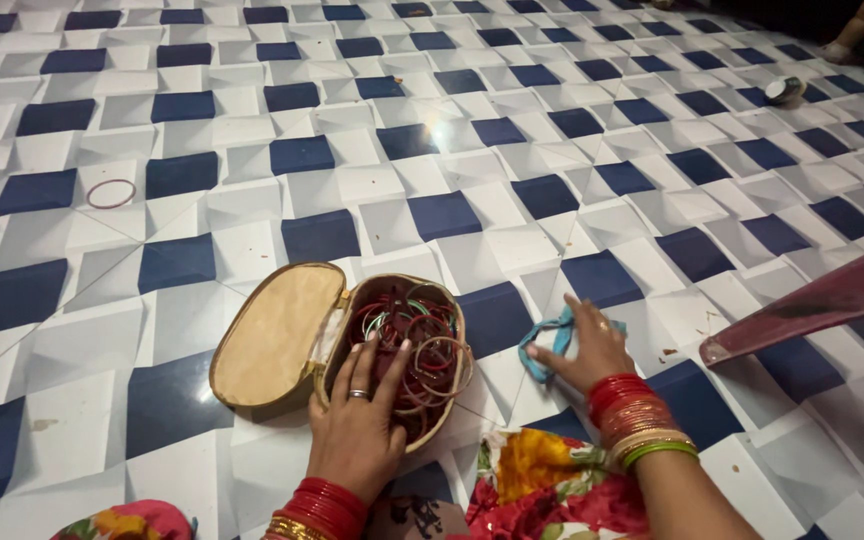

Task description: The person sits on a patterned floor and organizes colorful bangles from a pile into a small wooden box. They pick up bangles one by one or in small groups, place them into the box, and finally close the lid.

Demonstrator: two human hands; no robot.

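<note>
Floral lap cloth [552, 490] nearest | left hand [357, 420] fingers spread over bangles [417, 345] in open oval case [282, 340] on floor | right hand [587, 350] fingers pressed on blue bangles [542, 345] beside case | risk: loose glass rolls, chips on hard tile; rim bangles may spill | floor [452, 150]: glossy blue-white tile, stray bangle [111, 193] far left

2 hands: left hand [357, 420], right hand [592, 350]. 1 open oval box [272, 335] w/ many bangles [417, 345], too tangled to count. 1 loose bangle [111, 193] on floor. 1 blue bangle bunch [544, 345].
</note>
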